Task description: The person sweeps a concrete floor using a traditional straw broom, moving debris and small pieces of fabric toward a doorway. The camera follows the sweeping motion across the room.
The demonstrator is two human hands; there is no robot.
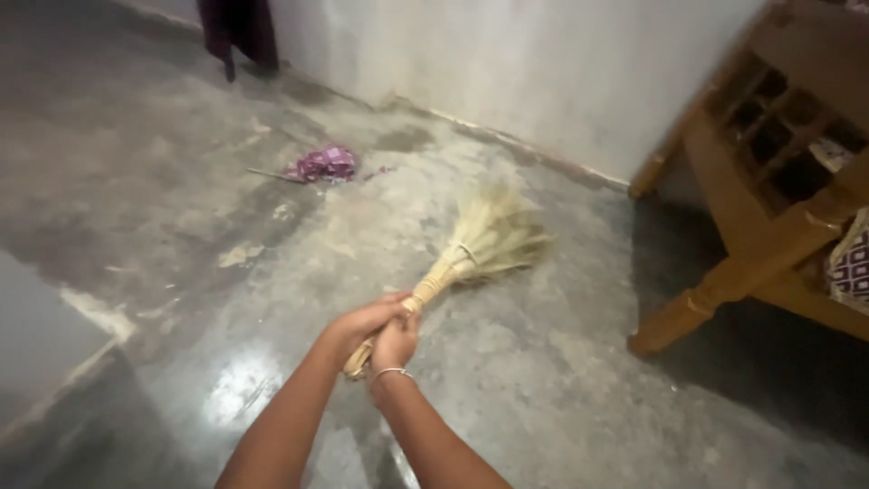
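The grass broom lies slantwise over the concrete floor, its bound handle running down and to the left into both hands and its brush end pointing up and to the right, away from the person. The left hand is wrapped around the handle a little higher up, and the right hand is closed around it just below, the two hands touching one another; a thin metal bangle sits on the right wrist. The butt of the handle pokes out beneath the hands. The broom is pale straw in colour, the handle tightly wound with strips of the same material, a light band cinching the stalks where they start to fan out into a wide, feathery, slightly blurred head that meets or nearly meets the floor. Well beyond the brush end, toward the wall, a crumpled purple wrapper lies on the floor. To the right stands wooden furniture with turned legs, and a patterned cloth shows at the right edge. A dark garment hangs at the top left by the wall.
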